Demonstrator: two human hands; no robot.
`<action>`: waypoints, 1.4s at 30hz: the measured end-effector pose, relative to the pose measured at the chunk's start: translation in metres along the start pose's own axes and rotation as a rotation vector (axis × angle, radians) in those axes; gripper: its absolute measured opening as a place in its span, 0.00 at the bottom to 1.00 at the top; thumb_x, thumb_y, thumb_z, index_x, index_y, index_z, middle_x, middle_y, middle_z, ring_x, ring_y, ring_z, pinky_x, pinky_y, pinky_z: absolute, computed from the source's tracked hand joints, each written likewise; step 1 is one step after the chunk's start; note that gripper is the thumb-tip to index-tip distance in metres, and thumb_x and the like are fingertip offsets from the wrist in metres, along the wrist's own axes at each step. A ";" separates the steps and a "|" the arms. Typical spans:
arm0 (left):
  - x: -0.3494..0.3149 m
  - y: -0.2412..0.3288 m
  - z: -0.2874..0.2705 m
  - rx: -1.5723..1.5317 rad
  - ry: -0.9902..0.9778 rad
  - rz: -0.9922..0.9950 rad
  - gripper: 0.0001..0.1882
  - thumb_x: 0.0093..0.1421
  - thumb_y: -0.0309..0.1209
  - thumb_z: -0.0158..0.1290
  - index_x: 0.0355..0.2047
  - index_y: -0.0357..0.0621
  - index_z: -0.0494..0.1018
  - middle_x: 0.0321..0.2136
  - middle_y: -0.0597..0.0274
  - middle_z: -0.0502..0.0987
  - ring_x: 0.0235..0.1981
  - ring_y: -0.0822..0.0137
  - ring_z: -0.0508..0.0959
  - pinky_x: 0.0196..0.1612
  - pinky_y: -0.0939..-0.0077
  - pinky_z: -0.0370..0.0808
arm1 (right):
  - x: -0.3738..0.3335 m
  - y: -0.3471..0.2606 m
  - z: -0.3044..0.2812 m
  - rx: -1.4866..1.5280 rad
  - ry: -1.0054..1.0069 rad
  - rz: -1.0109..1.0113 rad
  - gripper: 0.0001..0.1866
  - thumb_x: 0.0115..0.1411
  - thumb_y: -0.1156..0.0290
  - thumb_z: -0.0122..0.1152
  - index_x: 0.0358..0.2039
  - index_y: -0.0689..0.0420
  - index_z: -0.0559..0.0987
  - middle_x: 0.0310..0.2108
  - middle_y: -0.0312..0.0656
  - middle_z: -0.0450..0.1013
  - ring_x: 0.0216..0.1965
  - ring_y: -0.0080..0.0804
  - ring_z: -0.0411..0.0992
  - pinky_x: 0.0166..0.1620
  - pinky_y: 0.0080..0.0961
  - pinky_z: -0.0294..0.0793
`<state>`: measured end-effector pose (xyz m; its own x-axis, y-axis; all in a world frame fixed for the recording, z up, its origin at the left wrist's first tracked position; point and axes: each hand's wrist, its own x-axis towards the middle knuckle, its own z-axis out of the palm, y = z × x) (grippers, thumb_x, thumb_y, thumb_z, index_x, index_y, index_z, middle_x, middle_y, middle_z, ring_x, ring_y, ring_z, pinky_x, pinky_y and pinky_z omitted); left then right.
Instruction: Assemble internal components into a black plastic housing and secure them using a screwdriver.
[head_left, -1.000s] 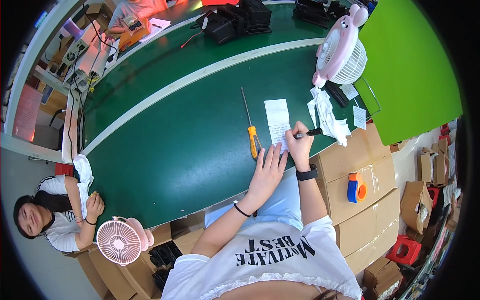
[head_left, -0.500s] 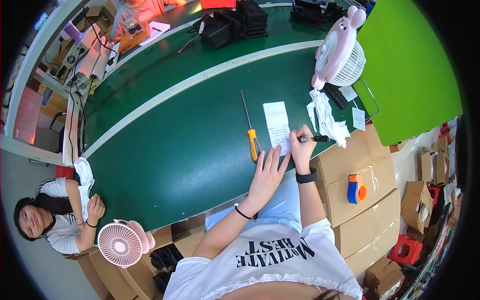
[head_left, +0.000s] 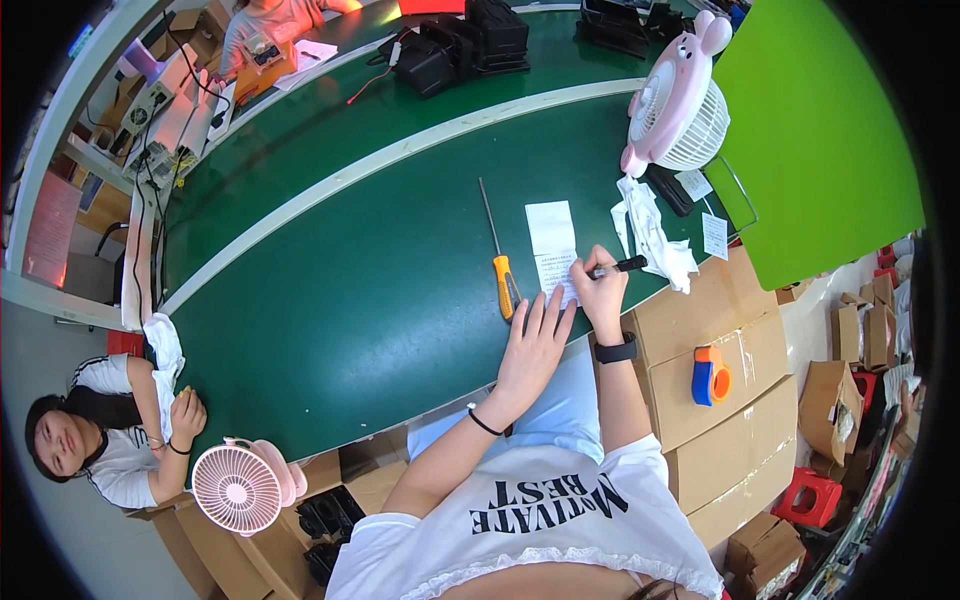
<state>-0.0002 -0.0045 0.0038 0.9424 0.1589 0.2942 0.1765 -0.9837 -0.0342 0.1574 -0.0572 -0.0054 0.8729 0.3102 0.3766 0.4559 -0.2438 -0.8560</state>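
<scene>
A green worktop (head_left: pixel 330 300) crosses the workshop, split lengthwise by a pale strip (head_left: pixel 400 150), with black boxes (head_left: pixel 500 40) beyond the strip and a bright green board (head_left: pixel 820 150) at the right end. By the near edge, toward that end, a folded white paper (head_left: pixel 550 228) lies opened out, its blank half farther from me and its marked half under my hands. The fingers of my right hand (head_left: pixel 600 293) are pinched around a black pen (head_left: pixel 633 264), its tip hidden; those of my left hand (head_left: pixel 537 350) lie flat and slightly parted at the paper's lower part, gripping nothing. A yellow-handled screwdriver (head_left: pixel 503 285) rests just left of the paper; a crumpled white cloth (head_left: pixel 655 235) lies to the right, near a pink fan (head_left: pixel 680 105). The step in hand appears to be writing on the marked half; the next move, I judge, calls for light left-hand pressure and small, steady pen strokes.
</scene>
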 end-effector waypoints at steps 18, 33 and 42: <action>0.000 0.000 0.001 -0.011 -0.001 0.000 0.32 0.59 0.29 0.51 0.66 0.51 0.64 0.66 0.59 0.63 0.64 0.59 0.66 0.70 0.54 0.54 | 0.000 0.002 0.000 -0.020 0.042 -0.013 0.14 0.52 0.80 0.61 0.18 0.62 0.64 0.13 0.39 0.61 0.17 0.22 0.59 0.21 0.26 0.59; -0.001 -0.001 0.001 -0.022 0.001 0.009 0.32 0.60 0.29 0.50 0.67 0.49 0.63 0.67 0.57 0.63 0.64 0.57 0.66 0.69 0.54 0.56 | -0.001 0.008 0.002 0.014 0.027 -0.056 0.13 0.51 0.82 0.60 0.18 0.61 0.63 0.15 0.40 0.60 0.17 0.26 0.59 0.22 0.27 0.58; 0.000 -0.001 0.001 -0.021 0.007 0.012 0.32 0.60 0.29 0.50 0.66 0.49 0.64 0.67 0.57 0.63 0.64 0.58 0.66 0.69 0.54 0.56 | 0.001 0.005 0.001 0.030 0.022 -0.083 0.13 0.51 0.82 0.60 0.18 0.61 0.63 0.15 0.40 0.60 0.17 0.27 0.60 0.22 0.28 0.59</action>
<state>-0.0003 -0.0032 0.0027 0.9423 0.1464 0.3009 0.1591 -0.9871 -0.0179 0.1600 -0.0570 -0.0099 0.8361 0.3077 0.4543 0.5218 -0.1900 -0.8316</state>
